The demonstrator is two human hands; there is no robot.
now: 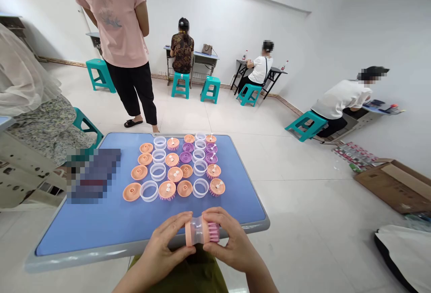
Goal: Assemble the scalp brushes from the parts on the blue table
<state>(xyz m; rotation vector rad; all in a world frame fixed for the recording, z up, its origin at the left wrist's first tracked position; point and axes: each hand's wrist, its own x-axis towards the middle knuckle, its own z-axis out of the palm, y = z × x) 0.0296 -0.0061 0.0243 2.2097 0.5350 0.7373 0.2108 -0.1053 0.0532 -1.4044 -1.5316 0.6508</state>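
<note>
My left hand (167,241) and my right hand (229,239) together grip a plastic scalp brush (202,231) above the table's near edge. It has a peach disc at the left end, a clear ring in the middle and pink bristles at the right. The blue table top (87,225) carries neat rows of parts. Among them are peach discs (131,192), clear plastic rings (149,191), peach bristled pieces with white pins (167,189) and purple pieces (185,157). None of these rows touch my hands.
A dark pixelated object (93,176) lies on the table's left side. A standing person in a pink shirt (117,19) is beyond the far edge. Several seated people work at desks by the walls. A cardboard box (395,186) lies on the floor at right.
</note>
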